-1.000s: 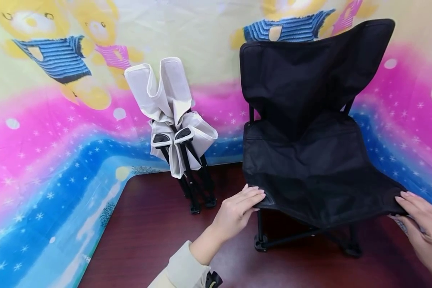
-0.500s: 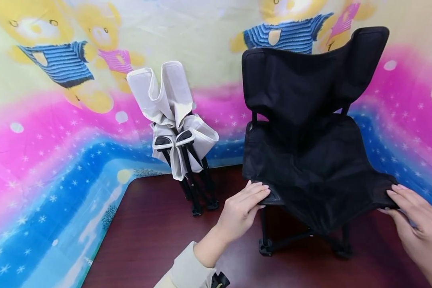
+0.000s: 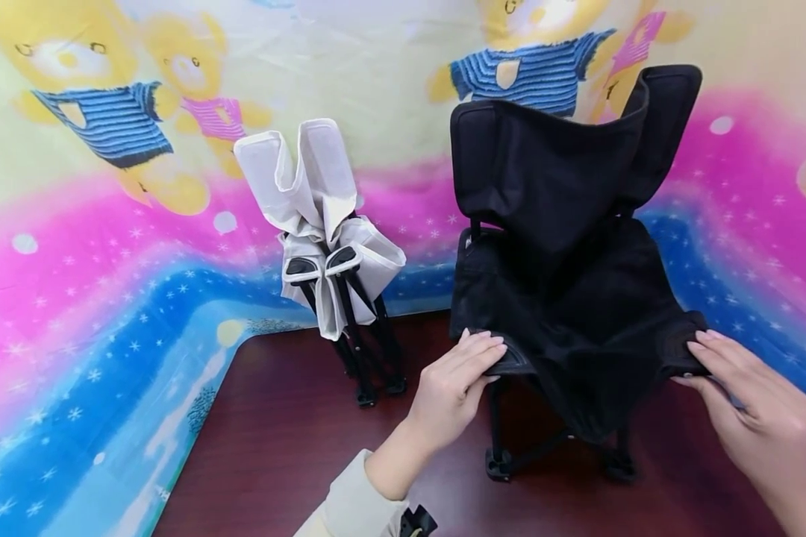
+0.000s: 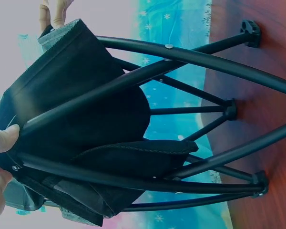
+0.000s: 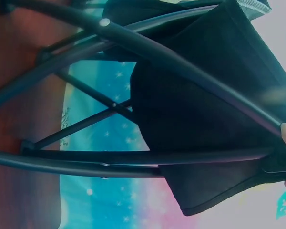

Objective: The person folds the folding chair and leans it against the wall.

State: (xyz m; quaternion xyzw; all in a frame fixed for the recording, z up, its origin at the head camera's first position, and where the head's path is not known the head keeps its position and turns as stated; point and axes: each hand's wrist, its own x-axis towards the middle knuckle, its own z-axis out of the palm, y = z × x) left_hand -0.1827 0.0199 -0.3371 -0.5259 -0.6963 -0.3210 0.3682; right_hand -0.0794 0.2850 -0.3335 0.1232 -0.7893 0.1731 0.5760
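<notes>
A black folding chair [image 3: 578,298] stands partly folded on the right of the dark red tabletop, its seat sagging in the middle. My left hand [image 3: 453,384] grips the front left corner of the seat, thumb beneath and fingers on top. At the front right corner, my right hand [image 3: 755,403] pinches the fabric in the same way. Crossed black legs [image 4: 171,62] show under the seat in the left wrist view. From the right wrist view, the seat's underside [image 5: 200,109] hangs in a fold between the tubes [image 5: 181,67].
To the left, a white folding chair [image 3: 322,186] stands folded up on the tabletop [image 3: 275,447]. Behind both hangs a cloth backdrop [image 3: 195,298] printed with bears, which also runs along the left and right sides.
My right hand has moved left, bringing the two front corners closer together. The seat sags deeper, the backrest has narrowed and curved, and the legs have drawn closer. My left hand has barely moved.
</notes>
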